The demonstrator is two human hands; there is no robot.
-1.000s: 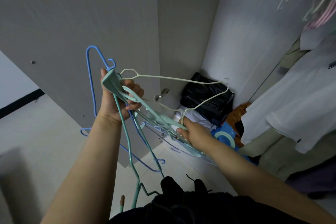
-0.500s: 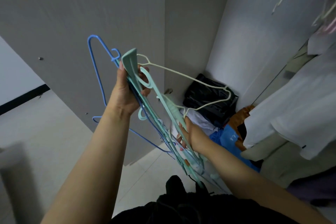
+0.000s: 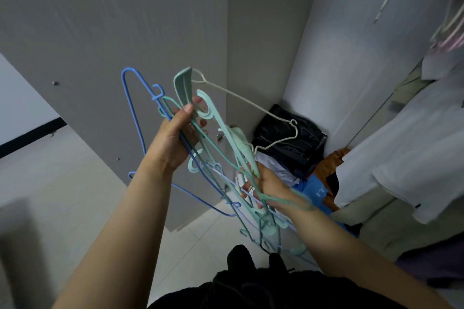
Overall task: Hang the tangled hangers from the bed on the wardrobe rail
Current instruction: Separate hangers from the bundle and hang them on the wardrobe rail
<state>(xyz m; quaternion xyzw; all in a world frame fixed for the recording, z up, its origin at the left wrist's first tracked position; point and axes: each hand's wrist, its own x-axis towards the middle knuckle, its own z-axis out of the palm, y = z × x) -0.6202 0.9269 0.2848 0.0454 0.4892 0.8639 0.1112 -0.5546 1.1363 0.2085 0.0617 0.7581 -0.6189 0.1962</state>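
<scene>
Swung more upright since before, the tangled hangers (image 3: pixel 200 150) are gripped high by the left hand (image 3: pixel 175 140), low by the right hand (image 3: pixel 266 183).

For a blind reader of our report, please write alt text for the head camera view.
Two bare hands hold a tangled bundle of hangers at an open wardrobe: the left hand grips the top, the right hand the lower part. A cream wire hanger sticks out toward a black bag; white garments hang on the right.
</scene>
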